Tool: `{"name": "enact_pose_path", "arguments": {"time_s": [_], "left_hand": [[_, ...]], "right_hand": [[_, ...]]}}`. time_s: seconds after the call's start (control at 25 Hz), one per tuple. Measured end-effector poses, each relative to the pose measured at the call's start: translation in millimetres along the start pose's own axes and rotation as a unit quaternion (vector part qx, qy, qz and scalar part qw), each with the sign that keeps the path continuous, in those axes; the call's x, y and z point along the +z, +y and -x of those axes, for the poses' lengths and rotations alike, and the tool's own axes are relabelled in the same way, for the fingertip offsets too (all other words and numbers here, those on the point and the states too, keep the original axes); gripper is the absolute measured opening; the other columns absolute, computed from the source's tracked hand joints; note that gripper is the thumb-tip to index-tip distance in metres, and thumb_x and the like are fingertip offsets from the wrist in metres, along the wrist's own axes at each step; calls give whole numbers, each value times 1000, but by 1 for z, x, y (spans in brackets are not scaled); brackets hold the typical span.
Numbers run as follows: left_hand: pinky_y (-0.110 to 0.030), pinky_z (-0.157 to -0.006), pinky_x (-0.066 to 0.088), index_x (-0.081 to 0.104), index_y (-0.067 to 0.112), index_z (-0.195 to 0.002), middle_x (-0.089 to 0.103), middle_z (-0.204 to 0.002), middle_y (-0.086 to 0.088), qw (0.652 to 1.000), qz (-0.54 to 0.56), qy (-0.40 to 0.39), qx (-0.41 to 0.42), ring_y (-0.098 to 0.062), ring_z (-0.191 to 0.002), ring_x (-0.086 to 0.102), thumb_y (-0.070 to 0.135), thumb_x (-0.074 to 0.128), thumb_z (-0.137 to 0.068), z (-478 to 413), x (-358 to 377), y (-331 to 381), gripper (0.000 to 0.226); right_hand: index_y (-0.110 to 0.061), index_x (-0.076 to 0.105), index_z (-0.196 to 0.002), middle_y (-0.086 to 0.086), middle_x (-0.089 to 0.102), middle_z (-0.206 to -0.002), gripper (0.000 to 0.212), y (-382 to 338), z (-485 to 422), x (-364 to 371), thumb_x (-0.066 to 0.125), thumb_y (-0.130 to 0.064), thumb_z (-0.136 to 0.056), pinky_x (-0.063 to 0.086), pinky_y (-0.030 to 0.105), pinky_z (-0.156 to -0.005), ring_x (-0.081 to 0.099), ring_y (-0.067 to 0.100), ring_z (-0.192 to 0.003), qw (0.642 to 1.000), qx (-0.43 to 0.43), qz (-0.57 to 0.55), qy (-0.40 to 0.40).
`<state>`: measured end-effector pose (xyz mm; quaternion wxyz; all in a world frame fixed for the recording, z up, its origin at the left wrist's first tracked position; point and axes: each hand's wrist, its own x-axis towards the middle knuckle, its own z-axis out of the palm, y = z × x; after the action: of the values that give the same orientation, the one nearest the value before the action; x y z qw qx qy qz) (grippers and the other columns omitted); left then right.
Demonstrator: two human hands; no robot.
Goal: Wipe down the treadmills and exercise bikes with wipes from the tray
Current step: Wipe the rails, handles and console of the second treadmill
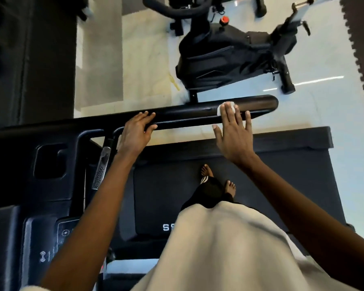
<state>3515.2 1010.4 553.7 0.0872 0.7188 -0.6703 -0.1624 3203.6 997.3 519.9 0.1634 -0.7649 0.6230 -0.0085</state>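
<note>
At the far left, below the near end of the handrail [187,114], sits the treadmill console [29,185], dark with a recessed pocket. The black handrail runs from there toward the right. The left hand [136,133] rests on the rail's left-middle stretch, fingers laid nearly straight over its top and thumb along the near side, not clenched. Beneath the rail lies the treadmill belt [156,185], where the person's bare feet [206,171] stand. Beyond the rail, on the pale floor, stands a black exercise bike [229,55]. Further right along the rail, near its rounded end, the right hand [233,135] presses a white wipe [220,110] against the rail with flat, spread fingers; the wipe peeks out between and beside the fingertips.
</note>
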Motion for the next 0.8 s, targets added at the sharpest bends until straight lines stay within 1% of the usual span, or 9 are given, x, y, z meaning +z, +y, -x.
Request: {"name": "enact_pose_path", "arguments": {"time_s": [0.12, 0.2, 0.24, 0.36, 0.4, 0.52, 0.6, 0.72, 0.8], "left_hand": [[-37, -117, 31, 57, 18, -143, 53, -148, -9, 999, -10, -33, 9, -27, -141, 44, 26, 64, -99, -6, -1, 17, 45], [-36, -116, 32, 56, 21, -144, 53, -149, -5, 998, -13, -59, 34, -23, -142, 43, 30, 64, -99, -14, 1, 29, 46], [-36, -116, 33, 56, 22, -144, 53, -149, -4, 996, -13, -73, 51, -22, -141, 44, 31, 64, -98, -21, 1, 35, 47], [-36, -111, 42, 59, 26, -142, 57, -146, -3, 989, -8, -120, 87, -21, -135, 51, 35, 69, -95, -36, -4, 38, 49], [-35, -109, 43, 60, 25, -140, 59, -144, -3, 988, -7, -125, 91, -21, -132, 54, 35, 71, -94, -39, -6, 35, 49], [-37, -105, 47, 62, 23, -138, 62, -139, -4, 985, -12, -125, 115, -22, -127, 58, 38, 72, -92, -44, -7, 29, 50], [-39, -105, 47, 61, 19, -139, 61, -139, -6, 982, -17, -127, 141, -24, -127, 57, 37, 70, -94, -43, -4, 27, 49], [-39, -107, 45, 57, 14, -141, 59, -139, -8, 977, -11, -136, 165, -25, -129, 55, 34, 66, -97, -45, -1, 22, 49], [-34, -108, 42, 56, 13, -142, 58, -140, -7, 972, 3, -153, 178, -24, -130, 54, 32, 65, -98, -48, -1, 25, 49]], "right_hand": [[-9, 1, -160, 10, -3, -167, 73, -25, -2, -1, 16, -55, -104, -6, 49, -124, -7, 29, -154, 999, -18, -23, -39], [-10, 0, -160, 9, -2, -167, 72, -38, 0, 4, 18, -54, -104, -8, 46, -123, -7, 27, -154, 998, -46, -39, -30], [-12, 1, -160, 8, 0, -168, 71, -36, -1, 4, 18, -53, -105, -8, 46, -123, -5, 25, -154, 998, -36, -49, -14], [-12, 8, -160, 5, 7, -167, 69, -20, -7, 5, 15, -53, -105, -7, 47, -124, -2, 22, -155, 994, 65, -82, 14], [-12, 11, -160, 6, 9, -167, 69, -20, -10, 5, 14, -54, -105, -7, 46, -124, -1, 22, -155, 993, 72, -92, 16], [-13, 14, -160, 8, 13, -167, 69, -42, -15, 7, 15, -54, -105, -10, 43, -123, 1, 23, -155, 994, -13, -108, 13], [-15, 17, -160, 6, 16, -166, 66, -53, -12, 15, 16, -53, -106, -9, 44, -124, 4, 22, -155, 995, -37, -86, 29], [-17, 22, -159, 3, 22, -165, 60, -40, -5, 21, 15, -47, -107, -3, 46, -125, 9, 20, -154, 994, 28, -75, 78], [-19, 14, -160, 1, 12, -167, 61, -28, 6, 27, 15, -49, -107, -3, 46, -125, 2, 19, -155, 984, 117, -84, 101]]}}
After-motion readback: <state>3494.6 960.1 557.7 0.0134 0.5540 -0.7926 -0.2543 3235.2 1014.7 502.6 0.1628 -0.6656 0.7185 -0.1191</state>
